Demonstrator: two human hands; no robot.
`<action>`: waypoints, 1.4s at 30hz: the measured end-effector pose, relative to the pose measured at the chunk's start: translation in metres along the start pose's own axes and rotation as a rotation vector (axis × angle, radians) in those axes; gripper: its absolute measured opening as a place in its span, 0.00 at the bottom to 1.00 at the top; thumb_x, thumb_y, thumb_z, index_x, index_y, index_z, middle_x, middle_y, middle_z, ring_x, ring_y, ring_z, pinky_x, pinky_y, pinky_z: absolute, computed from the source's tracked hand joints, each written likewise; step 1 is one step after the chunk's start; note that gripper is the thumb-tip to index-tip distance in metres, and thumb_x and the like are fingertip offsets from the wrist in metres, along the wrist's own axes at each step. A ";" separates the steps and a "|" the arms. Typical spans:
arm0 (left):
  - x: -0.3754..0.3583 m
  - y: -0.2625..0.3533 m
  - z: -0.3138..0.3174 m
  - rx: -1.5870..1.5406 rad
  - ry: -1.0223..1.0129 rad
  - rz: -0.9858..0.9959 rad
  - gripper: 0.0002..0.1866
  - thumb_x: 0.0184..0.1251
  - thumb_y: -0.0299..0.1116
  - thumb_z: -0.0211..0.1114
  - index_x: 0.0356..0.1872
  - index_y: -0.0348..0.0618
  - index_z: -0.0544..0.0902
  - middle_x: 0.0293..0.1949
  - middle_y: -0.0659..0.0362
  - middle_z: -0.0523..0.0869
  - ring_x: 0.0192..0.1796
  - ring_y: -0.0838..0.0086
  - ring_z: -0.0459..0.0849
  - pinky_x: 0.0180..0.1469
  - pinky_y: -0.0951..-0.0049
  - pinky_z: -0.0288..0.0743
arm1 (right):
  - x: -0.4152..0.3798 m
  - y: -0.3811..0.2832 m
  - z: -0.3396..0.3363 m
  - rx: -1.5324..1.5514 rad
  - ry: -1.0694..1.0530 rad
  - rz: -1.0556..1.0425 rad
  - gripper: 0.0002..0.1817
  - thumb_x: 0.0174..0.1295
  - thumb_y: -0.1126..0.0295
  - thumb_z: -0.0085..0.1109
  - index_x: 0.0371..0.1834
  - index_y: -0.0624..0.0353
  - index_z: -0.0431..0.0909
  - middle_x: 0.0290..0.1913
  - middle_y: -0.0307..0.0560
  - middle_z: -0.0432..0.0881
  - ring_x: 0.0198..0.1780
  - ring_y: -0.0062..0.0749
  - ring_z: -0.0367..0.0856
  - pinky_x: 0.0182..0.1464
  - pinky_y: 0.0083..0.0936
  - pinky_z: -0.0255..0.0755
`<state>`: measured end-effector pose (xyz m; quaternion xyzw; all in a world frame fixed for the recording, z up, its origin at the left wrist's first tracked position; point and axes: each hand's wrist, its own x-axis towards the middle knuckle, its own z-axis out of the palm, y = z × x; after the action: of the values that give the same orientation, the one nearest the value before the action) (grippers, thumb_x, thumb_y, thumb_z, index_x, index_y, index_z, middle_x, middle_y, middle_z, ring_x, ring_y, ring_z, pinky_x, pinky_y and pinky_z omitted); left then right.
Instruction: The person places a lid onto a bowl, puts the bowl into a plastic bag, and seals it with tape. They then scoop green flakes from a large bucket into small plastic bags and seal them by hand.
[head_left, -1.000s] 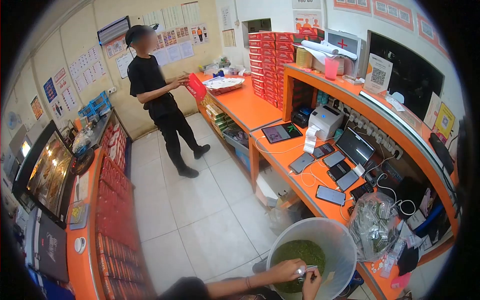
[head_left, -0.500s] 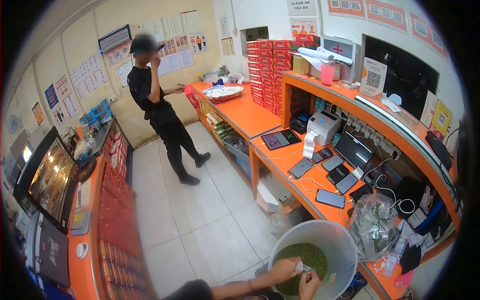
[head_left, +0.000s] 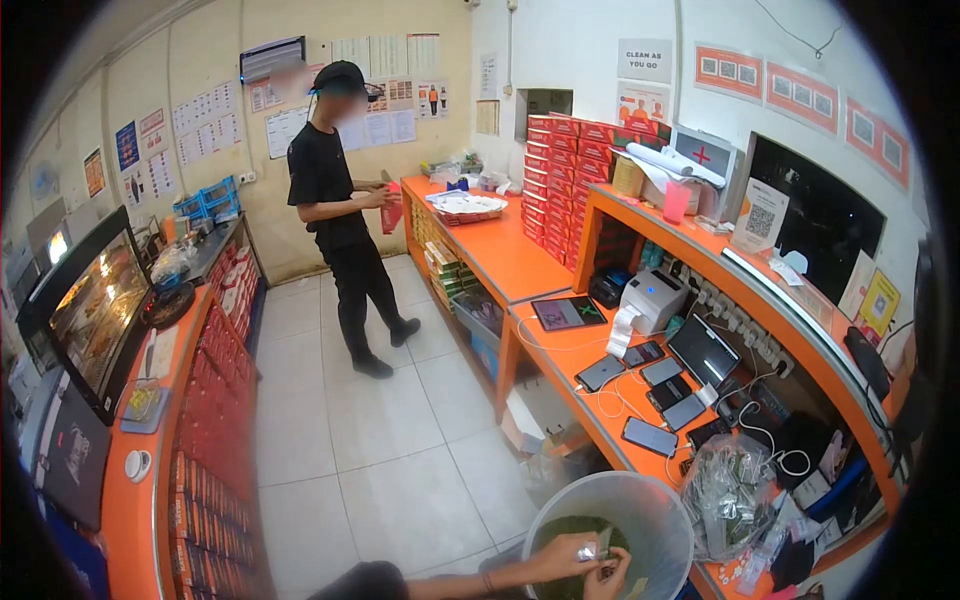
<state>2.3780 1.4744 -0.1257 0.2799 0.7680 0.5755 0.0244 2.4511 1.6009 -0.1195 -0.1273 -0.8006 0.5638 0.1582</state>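
Low in the view, a large translucent tub holds finely chopped green flakes. Over it, my left hand reaches in from the left, its fingers closed on a small clear plastic sachet. Pressed close to the same sachet is my right hand, fingers bent and pinched at its edge. Whether the sachet has anything inside is too small to tell. To the right of the tub, a big clear bag full of small packets with green contents lies on the orange counter.
Phones, a tablet, a label printer and white cables crowd the counter. A person in black stands by the far counter with a red item. Red boxes are stacked there. A heated display case stands left.
The view has shifted slightly. The person in black has lowered a hand from the face, and both hands are now at the red item. My hands stay together over the tub.
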 end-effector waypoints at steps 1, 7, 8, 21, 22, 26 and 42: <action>0.000 -0.002 0.003 -0.020 -0.030 0.056 0.11 0.60 0.35 0.66 0.38 0.40 0.76 0.33 0.52 0.79 0.37 0.53 0.81 0.40 0.61 0.73 | 0.001 -0.001 0.003 0.217 -0.063 -0.031 0.20 0.59 0.82 0.54 0.56 0.58 0.71 0.43 0.47 0.77 0.40 0.33 0.73 0.46 0.24 0.70; 0.000 0.007 -0.014 0.153 -0.078 -0.047 0.11 0.63 0.35 0.64 0.42 0.43 0.77 0.43 0.53 0.81 0.47 0.56 0.81 0.47 0.62 0.76 | 0.003 -0.024 -0.007 0.036 0.113 0.029 0.19 0.60 0.82 0.54 0.56 0.58 0.73 0.45 0.46 0.78 0.43 0.32 0.75 0.48 0.24 0.71; 0.000 0.006 -0.014 0.148 -0.077 -0.046 0.11 0.63 0.35 0.64 0.42 0.43 0.77 0.43 0.53 0.81 0.47 0.56 0.81 0.47 0.62 0.76 | 0.003 -0.022 -0.007 0.031 0.113 0.028 0.19 0.60 0.82 0.54 0.56 0.58 0.73 0.45 0.46 0.78 0.43 0.32 0.75 0.48 0.24 0.71; -0.003 0.009 -0.016 0.192 -0.178 0.234 0.35 0.56 0.45 0.73 0.65 0.47 0.71 0.59 0.51 0.79 0.56 0.57 0.82 0.48 0.64 0.82 | 0.017 0.003 -0.001 0.501 0.099 0.151 0.20 0.54 0.86 0.57 0.50 0.57 0.74 0.24 0.31 0.69 0.27 0.13 0.67 0.31 0.14 0.64; 0.000 0.009 -0.017 0.234 -0.191 0.258 0.35 0.55 0.43 0.74 0.63 0.45 0.71 0.58 0.52 0.79 0.53 0.58 0.83 0.46 0.66 0.82 | 0.019 -0.006 -0.006 0.533 0.076 0.183 0.20 0.53 0.85 0.56 0.50 0.57 0.74 0.24 0.30 0.69 0.26 0.13 0.67 0.30 0.13 0.62; 0.008 0.019 -0.014 0.233 -0.137 0.365 0.33 0.54 0.41 0.75 0.59 0.41 0.73 0.53 0.54 0.82 0.49 0.59 0.86 0.45 0.66 0.82 | 0.018 -0.008 -0.011 0.500 0.014 0.235 0.19 0.53 0.86 0.56 0.49 0.58 0.74 0.22 0.29 0.68 0.25 0.12 0.66 0.26 0.12 0.59; 0.015 0.018 -0.018 0.025 0.007 0.165 0.32 0.49 0.40 0.80 0.55 0.41 0.78 0.52 0.52 0.82 0.55 0.63 0.82 0.56 0.66 0.76 | 0.005 0.009 -0.034 0.704 0.135 0.369 0.13 0.70 0.64 0.57 0.51 0.61 0.74 0.29 0.42 0.78 0.26 0.16 0.72 0.22 0.13 0.64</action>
<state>2.3662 1.4694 -0.0992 0.3405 0.7496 0.5668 -0.0294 2.4605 1.6349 -0.1171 -0.2436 -0.5100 0.8129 0.1405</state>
